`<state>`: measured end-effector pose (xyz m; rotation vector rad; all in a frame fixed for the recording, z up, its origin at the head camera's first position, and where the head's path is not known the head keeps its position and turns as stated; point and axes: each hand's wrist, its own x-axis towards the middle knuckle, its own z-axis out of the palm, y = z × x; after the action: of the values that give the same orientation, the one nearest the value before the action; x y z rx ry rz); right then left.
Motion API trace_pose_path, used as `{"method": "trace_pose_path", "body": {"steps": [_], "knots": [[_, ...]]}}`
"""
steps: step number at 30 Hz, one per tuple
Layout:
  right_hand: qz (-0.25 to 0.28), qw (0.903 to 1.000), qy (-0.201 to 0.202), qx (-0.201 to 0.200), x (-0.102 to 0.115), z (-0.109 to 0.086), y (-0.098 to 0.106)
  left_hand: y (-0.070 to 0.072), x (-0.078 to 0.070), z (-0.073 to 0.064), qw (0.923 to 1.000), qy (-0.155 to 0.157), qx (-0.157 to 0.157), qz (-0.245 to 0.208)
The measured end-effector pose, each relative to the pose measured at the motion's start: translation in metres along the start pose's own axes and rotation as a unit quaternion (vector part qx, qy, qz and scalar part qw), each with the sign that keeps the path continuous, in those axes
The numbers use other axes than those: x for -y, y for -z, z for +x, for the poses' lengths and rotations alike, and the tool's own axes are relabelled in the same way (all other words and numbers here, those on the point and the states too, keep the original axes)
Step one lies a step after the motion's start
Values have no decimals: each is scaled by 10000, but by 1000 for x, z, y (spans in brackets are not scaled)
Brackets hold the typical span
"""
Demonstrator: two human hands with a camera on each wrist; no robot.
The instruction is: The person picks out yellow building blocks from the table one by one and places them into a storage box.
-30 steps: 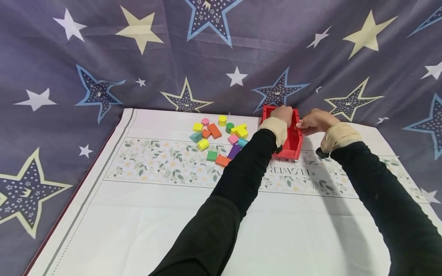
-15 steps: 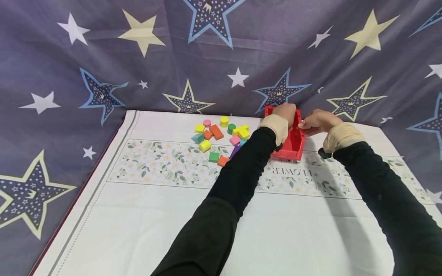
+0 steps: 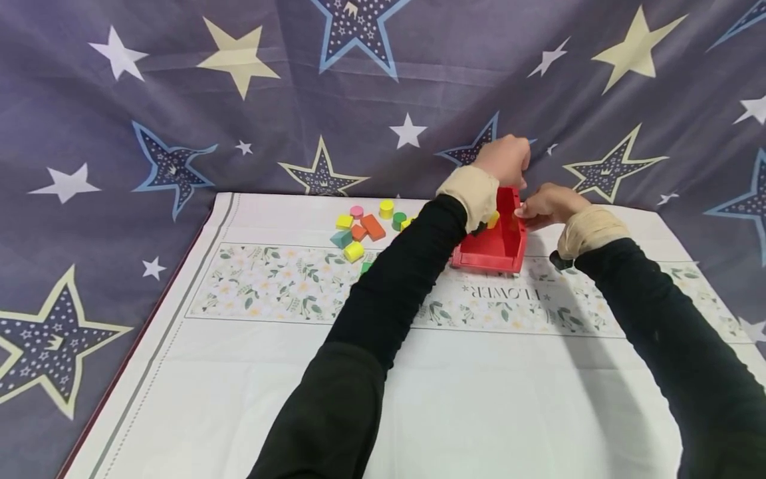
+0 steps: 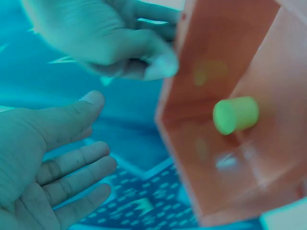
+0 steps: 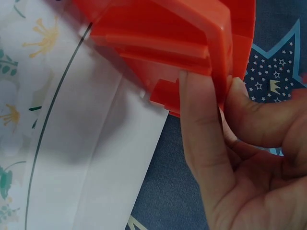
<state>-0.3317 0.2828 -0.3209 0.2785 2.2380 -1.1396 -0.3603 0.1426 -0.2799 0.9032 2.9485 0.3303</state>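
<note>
A red plastic bin [image 3: 487, 256] stands at the back of the table, close to the starry curtain. Its right wall is pinched between the thumb and fingers of my right hand [image 3: 552, 205], as the right wrist view also shows. Inside the bin lies a yellow cylinder block [image 4: 236, 115]. My left hand [image 3: 504, 159] is above the bin's far end; in the left wrist view its fingers [image 4: 79, 160] are spread loosely, with nothing in them. The left forearm hides part of the bin's left side in the head view.
Left of the bin several coloured blocks lie scattered, among them an orange block [image 3: 374, 227], a teal block [image 3: 342, 239] and a yellow cylinder [image 3: 354, 251]. My left sleeve covers others. A starry curtain [image 3: 251, 133] hangs behind the white tablecloth [image 3: 239, 372].
My left hand has risen out of the bin toward the curtain, and the yellow cylinder now shows inside. The right hand keeps its grip on the bin's wall.
</note>
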Motion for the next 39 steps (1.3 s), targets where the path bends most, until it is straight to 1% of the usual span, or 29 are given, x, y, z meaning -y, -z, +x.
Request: {"method": "trace_pose_path", "body": {"steps": [5, 9, 11, 15, 19, 23, 27, 29, 33, 35, 39], "knots": [[18, 9999, -97, -38, 3, -1, 0, 26, 2, -10, 9996, -225, -149, 124], [55, 9998, -158, -55, 3, 0, 0, 44, 5, -22, 9995, -275, -167, 70], [44, 9998, -182, -74, 3, 0, 0, 53, 7, -29, 9994, -291, -176, 38], [17, 9997, -212, -97, 3, 2, 0, 69, 11, -45, 9986, -394, -326, 142], [37, 9998, -180, -63, 2, 3, 0, 78, 17, -62, 9971, -462, -531, 301], [27, 9999, -146, -16, 2, 3, 2, 81, 25, -75, 9956, -528, -643, 433], [-84, 9999, -116, -28, 3, 2, 3, 81, 34, -86, 9948, -592, -636, 537], [-105, 9999, -98, -57, 3, 1, 3, 80, 39, -91, 9948, -611, -583, 572], [20, 9999, -86, -48, 2, 2, 3, 76, 49, -103, 9950, -675, -438, 587], [83, 10000, -52, 1, 0, 3, 3, 72, 53, -108, 9952, -707, -346, 582], [73, 9999, -6, 72, -1, 4, 3, 63, 62, -117, 9958, -674, -158, 599]]}}
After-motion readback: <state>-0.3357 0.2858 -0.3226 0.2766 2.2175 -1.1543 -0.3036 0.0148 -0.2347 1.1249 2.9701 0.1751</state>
